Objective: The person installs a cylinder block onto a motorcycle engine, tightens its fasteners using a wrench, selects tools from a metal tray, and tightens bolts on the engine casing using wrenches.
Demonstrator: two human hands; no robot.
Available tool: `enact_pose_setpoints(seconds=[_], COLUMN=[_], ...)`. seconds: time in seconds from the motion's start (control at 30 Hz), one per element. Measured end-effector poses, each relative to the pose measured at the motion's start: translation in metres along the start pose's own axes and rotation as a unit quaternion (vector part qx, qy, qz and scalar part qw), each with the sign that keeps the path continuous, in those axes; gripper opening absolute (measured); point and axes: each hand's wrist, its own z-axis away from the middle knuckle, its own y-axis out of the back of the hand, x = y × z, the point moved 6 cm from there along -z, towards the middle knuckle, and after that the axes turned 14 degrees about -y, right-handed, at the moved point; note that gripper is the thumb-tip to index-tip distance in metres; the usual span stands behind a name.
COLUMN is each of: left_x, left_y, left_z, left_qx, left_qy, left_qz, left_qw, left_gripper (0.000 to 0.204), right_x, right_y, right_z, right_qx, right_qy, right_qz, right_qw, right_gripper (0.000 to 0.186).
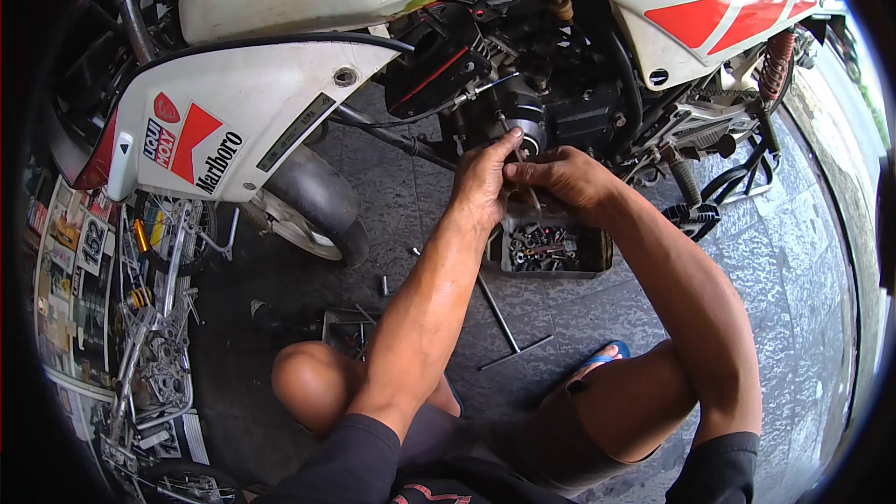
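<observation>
My left hand (485,171) and my right hand (564,181) meet in front of the motorcycle's engine (583,112). Both have their fingers closed, thumbs almost touching. Between them is a thin, dull piece, mostly covered by the fingers, so its kind does not show. A small metal stub (501,119) pokes up just beyond my left fingertips, beside the round dark engine cover (519,112). Above it, a cable with a bright metal end (495,84) runs across the engine. Below my hands stands an open tray (553,272) with many small bolts and metal parts.
A T-handle wrench (502,322) lies on the dark tiled floor, with a socket (385,286) nearby. Beside my left knee sits a box of tools (345,331). The white side fairing (271,84) juts out at left, over the front wheel (322,210). Motorcycle parts (154,355) stand far left.
</observation>
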Motion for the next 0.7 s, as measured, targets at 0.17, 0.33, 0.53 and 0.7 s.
enact_pose_setpoints(seconds=[0.17,0.33,0.53,0.7], left_x=[0.012,0.009,0.012,0.018], left_y=[-0.004,-0.005,0.0,-0.01], left_z=[0.011,0.006,0.006,0.016], left_qx=[-0.015,-0.012,0.026,-0.008], left_qy=[0.029,0.01,-0.014,0.02], left_qz=[0.006,0.021,-0.024,0.004], left_qw=[0.999,1.0,0.999,1.0], left_gripper=[0.03,0.028,0.03,0.029], right_x=[-0.001,-0.002,-0.001,-0.003], right_y=[-0.004,-0.006,-0.007,-0.006], right_z=[0.008,0.0,0.002,0.006], right_qx=[-0.033,-0.035,-0.03,-0.046], right_qy=[-0.017,0.04,-0.021,0.007], right_qz=[-0.108,-0.099,-0.087,-0.091], right_qw=[0.993,0.994,0.996,0.995], right_gripper=[0.029,0.035,0.031,0.035])
